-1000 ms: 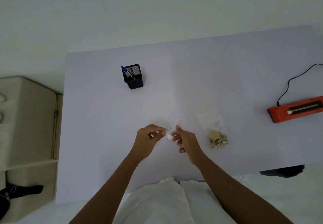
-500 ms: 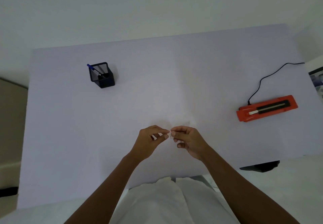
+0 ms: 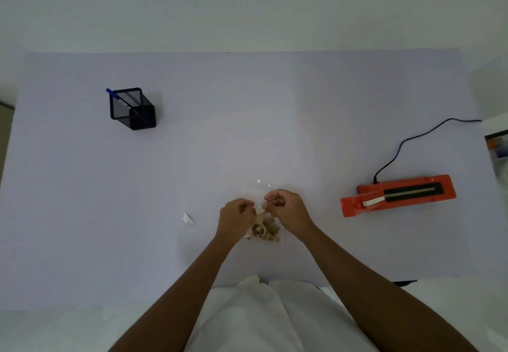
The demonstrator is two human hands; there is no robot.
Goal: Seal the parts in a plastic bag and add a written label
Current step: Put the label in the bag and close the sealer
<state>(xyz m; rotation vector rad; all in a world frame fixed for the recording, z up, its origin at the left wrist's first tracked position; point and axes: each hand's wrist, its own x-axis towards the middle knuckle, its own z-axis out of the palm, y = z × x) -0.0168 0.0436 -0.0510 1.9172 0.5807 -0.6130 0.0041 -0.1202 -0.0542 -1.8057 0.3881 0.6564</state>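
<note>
Newly appeared, one white scrap [image 3: 187, 218] lies left of both hands [image 3: 237, 214] [image 3: 286, 208] pinching one label [image 3: 259, 210] over one bag [image 3: 265, 233].

**Both hands curled and meeting at the fingertips**

Your left hand [image 3: 237, 215] and right hand [image 3: 287, 210] sit close together in front of your body, with their backs toward the camera. The fingers of each hand are curled in. The fingertips of the two hands face each other across a narrow gap, where they pinch a small white strip [image 3: 259, 210] from its two ends. Your right hand lies slightly farther from you than your left. Both forearms are bare and converge toward the hands, the left from the lower left and the right from the lower right.
</note>
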